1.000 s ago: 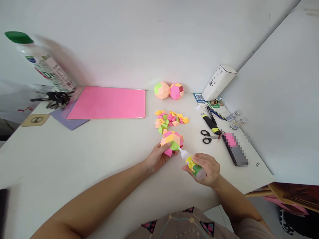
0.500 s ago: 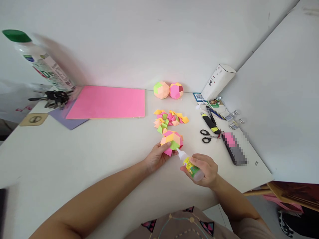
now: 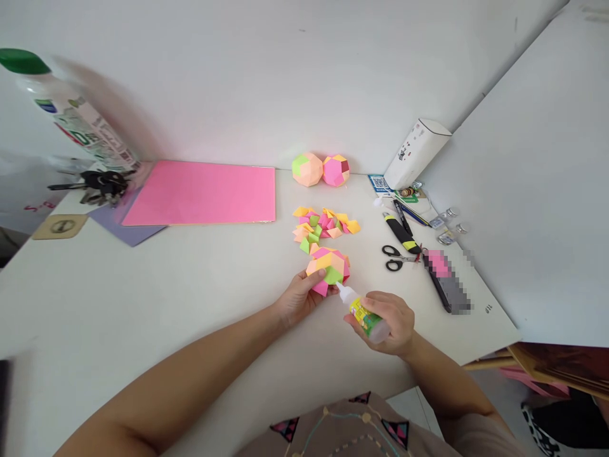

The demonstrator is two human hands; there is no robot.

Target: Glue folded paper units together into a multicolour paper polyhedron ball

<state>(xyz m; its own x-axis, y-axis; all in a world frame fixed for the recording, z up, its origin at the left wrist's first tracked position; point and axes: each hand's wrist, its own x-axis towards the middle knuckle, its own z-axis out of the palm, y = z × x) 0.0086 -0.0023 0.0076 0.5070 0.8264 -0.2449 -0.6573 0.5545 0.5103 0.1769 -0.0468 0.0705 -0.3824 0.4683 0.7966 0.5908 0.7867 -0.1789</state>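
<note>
My left hand (image 3: 301,297) is closed on a multicoloured folded-paper model (image 3: 329,261), its thumb over a green face and the other fingers partly hidden beneath. In my right hand (image 3: 392,320) is a glue bottle (image 3: 366,317) with a yellow and green label, tilted so that its white nozzle meets the lower edge of the green face. Small folded paper pieces (image 3: 325,224) in pink, orange, peach and green lie just beyond the model. Two finished-looking paper balls, one peach and green (image 3: 307,169), one pink and orange (image 3: 336,171), rest against the wall.
A pink sheet (image 3: 204,193) lies at the back left, near keys (image 3: 105,184) and a green-capped bottle (image 3: 85,120). On the right are scissors (image 3: 394,258), a cutter (image 3: 401,233), small glass bottles (image 3: 443,218) and a white box (image 3: 416,153).
The camera view has shifted slightly. Both hands keep their grips, and the nozzle stays at the green face.
</note>
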